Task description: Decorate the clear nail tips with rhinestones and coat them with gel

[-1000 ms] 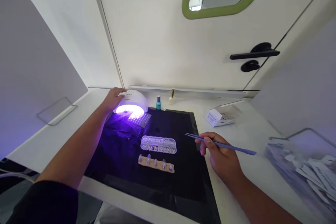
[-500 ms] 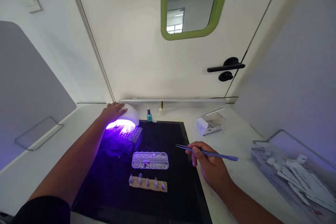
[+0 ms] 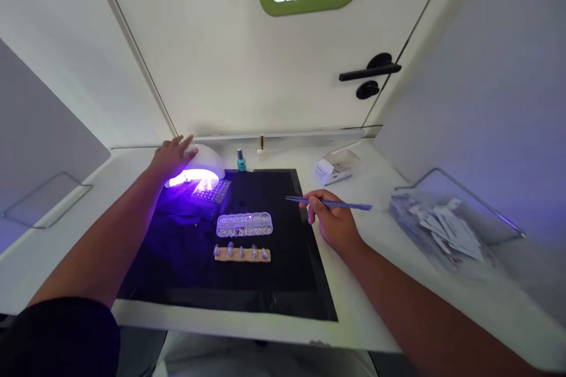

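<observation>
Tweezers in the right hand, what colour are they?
The tweezers are blue, seen best in the head view.

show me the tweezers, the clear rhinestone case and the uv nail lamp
blue tweezers [image 3: 347, 205], head view, on the blue shaft
clear rhinestone case [image 3: 244, 225], head view, on the middle of its lid
UV nail lamp [image 3: 209, 159], head view, on its white dome

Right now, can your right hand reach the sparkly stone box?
Probably yes: the right hand, holding tweezers, sits near the clear stone box, and nothing stands between them on the black mat.
</observation>
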A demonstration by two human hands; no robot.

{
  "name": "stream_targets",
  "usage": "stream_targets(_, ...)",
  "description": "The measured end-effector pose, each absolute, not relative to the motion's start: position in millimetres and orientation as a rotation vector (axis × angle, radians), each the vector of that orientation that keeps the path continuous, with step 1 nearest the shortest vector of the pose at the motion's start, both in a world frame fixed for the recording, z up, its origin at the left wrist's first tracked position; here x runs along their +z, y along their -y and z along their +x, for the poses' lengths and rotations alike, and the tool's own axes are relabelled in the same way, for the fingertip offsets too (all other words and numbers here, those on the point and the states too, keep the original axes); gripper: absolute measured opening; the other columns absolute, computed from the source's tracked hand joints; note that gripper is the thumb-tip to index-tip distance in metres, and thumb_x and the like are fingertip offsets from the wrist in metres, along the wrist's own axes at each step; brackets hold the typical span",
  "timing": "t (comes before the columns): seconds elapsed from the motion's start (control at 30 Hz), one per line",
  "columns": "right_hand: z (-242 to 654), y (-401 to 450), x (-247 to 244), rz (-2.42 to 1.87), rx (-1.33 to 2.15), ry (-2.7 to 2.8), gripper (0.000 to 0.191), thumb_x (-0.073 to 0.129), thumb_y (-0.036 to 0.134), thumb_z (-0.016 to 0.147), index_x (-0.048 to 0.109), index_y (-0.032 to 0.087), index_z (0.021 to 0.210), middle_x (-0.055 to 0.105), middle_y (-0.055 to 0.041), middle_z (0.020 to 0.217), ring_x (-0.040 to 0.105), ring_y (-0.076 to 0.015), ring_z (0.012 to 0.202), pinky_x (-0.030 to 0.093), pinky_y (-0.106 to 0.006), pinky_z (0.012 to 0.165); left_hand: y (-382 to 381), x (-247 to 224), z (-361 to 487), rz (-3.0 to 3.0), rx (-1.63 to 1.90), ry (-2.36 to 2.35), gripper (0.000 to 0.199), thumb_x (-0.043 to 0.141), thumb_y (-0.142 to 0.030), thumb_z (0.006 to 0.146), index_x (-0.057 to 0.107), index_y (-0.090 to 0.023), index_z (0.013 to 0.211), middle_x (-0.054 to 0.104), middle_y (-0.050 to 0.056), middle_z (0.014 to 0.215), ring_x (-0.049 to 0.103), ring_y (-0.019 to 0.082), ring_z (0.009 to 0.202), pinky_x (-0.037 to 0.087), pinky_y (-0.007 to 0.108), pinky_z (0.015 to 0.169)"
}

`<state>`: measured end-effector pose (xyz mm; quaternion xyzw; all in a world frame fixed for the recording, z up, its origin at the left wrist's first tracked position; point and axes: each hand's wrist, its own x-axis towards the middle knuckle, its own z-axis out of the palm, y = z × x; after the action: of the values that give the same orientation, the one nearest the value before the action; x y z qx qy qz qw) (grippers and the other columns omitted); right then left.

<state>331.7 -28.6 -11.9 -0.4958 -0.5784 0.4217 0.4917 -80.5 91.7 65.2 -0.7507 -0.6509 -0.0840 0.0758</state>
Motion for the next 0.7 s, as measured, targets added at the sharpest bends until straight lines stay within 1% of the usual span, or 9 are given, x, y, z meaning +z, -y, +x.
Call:
stream_targets(0.07, 330, 29, -12, -1.209, 1.027, 1.384, 0.035, 0.064, 0.038, 0.102, 0.062, 0.016, 0.129, 0.065, -0.0104, 0.128, 0.068, -0.0231, 0.109, 0.061, -0.044, 0.093, -77, 64, -77, -2.248, -0.559, 1.855, 0.039, 0.065, -0.037, 0.101, 0.06, -0.017, 0.134, 0.062, 0.012, 0.136, 0.064, 0.027, 0.118, 0.058, 0.05, 0.098)
stream_targets(0.1, 328, 30, -12, -1.208, 1.026, 1.376, 0.035, 0.064, 0.038, 0.101, 0.062, 0.016, 0.129, 0.065, -0.0103, 0.127, 0.068, -0.0231, 0.109, 0.061, -0.044, 0.093, -68, 62, -75, -2.282, -0.681, 1.79, 0.03, 0.06, -0.037, 0.103, 0.064, -0.025, 0.13, 0.06, 0.012, 0.141, 0.063, 0.024, 0.119, 0.057, 0.045, 0.102)
stream_targets(0.2, 325, 34, -11, -1.177, 1.024, 1.378, 0.036, 0.064, 0.038, 0.101, 0.062, 0.016, 0.129, 0.065, -0.0104, 0.128, 0.068, -0.0233, 0.109, 0.061, -0.044, 0.093, -40, 51, -61, -2.541, -0.918, 1.537, 0.038, 0.065, -0.037, 0.1, 0.061, -0.017, 0.133, 0.062, 0.012, 0.137, 0.064, 0.028, 0.118, 0.058, 0.049, 0.099)
stream_targets(0.27, 324, 38, -7, -1.127, 1.015, 1.396, 0.034, 0.064, 0.038, 0.102, 0.062, 0.015, 0.127, 0.066, -0.0099, 0.125, 0.068, -0.0223, 0.107, 0.061, -0.042, 0.091, -23, 39, -50, -2.742, -0.989, 1.403, 0.038, 0.064, -0.037, 0.101, 0.06, -0.016, 0.132, 0.064, 0.011, 0.13, 0.067, 0.025, 0.11, 0.06, 0.046, 0.093)
stream_targets(0.37, 319, 46, 8, -0.999, 0.996, 1.43, 0.03, 0.063, 0.04, 0.102, 0.066, 0.013, 0.114, 0.07, -0.0052, 0.103, 0.069, -0.0153, 0.084, 0.062, -0.033, 0.076, -7, 21, -38, -2.965, -1.061, 1.237, 0.032, 0.063, -0.037, 0.102, 0.063, -0.016, 0.126, 0.067, 0.009, 0.12, 0.069, 0.021, 0.1, 0.062, 0.04, 0.086)
stream_targets(0.43, 313, 52, 23, -0.89, 0.986, 1.444, 0.033, 0.068, 0.048, 0.097, 0.067, 0.015, 0.096, 0.068, 0.0005, 0.077, 0.061, -0.0102, 0.057, 0.056, -0.027, 0.06, -3, 13, -33, -3.074, -1.091, 1.144, 0.03, 0.063, -0.037, 0.102, 0.064, -0.015, 0.123, 0.068, 0.009, 0.116, 0.069, 0.02, 0.096, 0.062, 0.038, 0.083)
stream_targets(0.47, 308, 55, 31, -0.839, 0.988, 1.449, 0.035, 0.071, 0.05, 0.093, 0.067, 0.016, 0.091, 0.068, 0.0008, 0.071, 0.06, -0.0106, 0.052, 0.053, -0.026, 0.054, -3, 11, -30, -3.129, -1.089, 1.093, 0.029, 0.062, -0.037, 0.102, 0.064, -0.015, 0.121, 0.068, 0.008, 0.114, 0.069, 0.019, 0.095, 0.062, 0.038, 0.082)
stream_targets(0.53, 295, 61, 45, -0.719, 0.982, 1.451, 0.033, 0.073, 0.049, 0.091, 0.066, 0.018, 0.082, 0.065, 0.0011, 0.064, 0.059, -0.0121, 0.048, 0.049, -0.025, 0.046, -5, 12, -24, -3.251, -1.037, 0.96, 0.027, 0.062, -0.037, 0.102, 0.065, -0.014, 0.117, 0.069, 0.008, 0.111, 0.068, 0.019, 0.095, 0.061, 0.038, 0.083)
stream_targets(0.7, 262, 67, 53, -0.419, 0.954, 1.472, 0.025, 0.07, 0.038, 0.094, 0.066, 0.02, 0.076, 0.062, 0.002, 0.061, 0.057, -0.0107, 0.045, 0.047, -0.025, 0.047, -13, 17, 3, -3.5, -0.784, 0.555, 0.027, 0.064, -0.041, 0.1, 0.068, -0.014, 0.104, 0.069, 0.005, 0.098, 0.067, 0.019, 0.091, 0.058, 0.039, 0.085)
